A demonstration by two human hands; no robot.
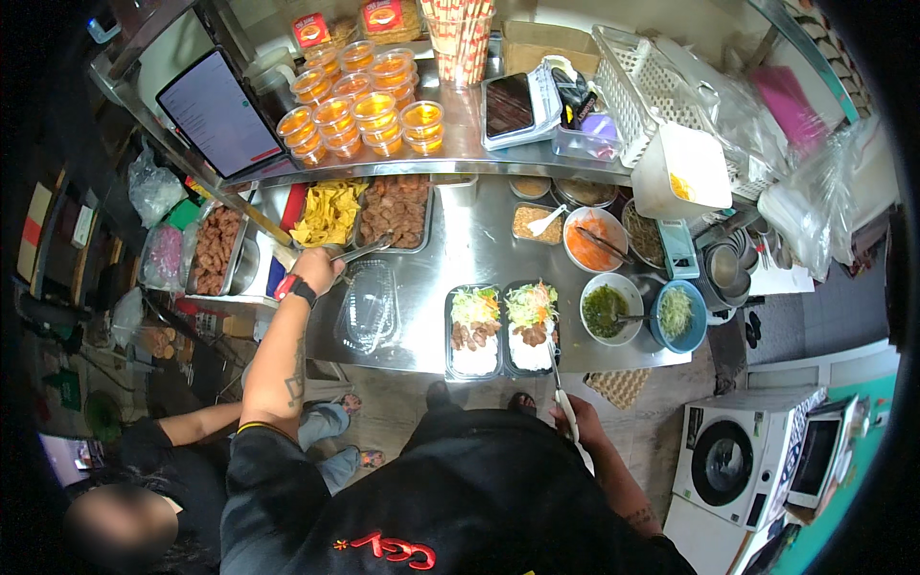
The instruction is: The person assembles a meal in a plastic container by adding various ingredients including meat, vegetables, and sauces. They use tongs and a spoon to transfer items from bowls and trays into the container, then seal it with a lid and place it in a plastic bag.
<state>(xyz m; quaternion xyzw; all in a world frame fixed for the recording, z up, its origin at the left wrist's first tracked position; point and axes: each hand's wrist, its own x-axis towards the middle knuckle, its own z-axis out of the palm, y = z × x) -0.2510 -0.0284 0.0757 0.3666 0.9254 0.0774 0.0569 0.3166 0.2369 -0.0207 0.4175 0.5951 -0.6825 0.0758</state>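
Note:
My left hand [314, 272], wearing a dark watch, is closed round metal tongs [367, 247]. Their tips reach the near edge of a tray of browned meat [394, 211], beside a tray of yellow food slices [328, 215]. My right hand [582, 420] grips a long utensil [562, 393] with a pale handle; its exact kind is unclear. The thin end of that utensil touches or overhangs the right black meal box [531, 368]. This box and the left black meal box [461, 371] hold white rice or noodles, meat pieces and shredded vegetables. Near my left forearm lies a clear plastic lid [369, 305].
Bowls of shredded carrot [592, 240], green sauce [608, 311] and pale green shreds [677, 314] line the right side. Overhead, a metal shelf [450, 165] carries several orange sauce cups [376, 110] and a tablet [219, 112]. Another person [158, 479] is close at my left.

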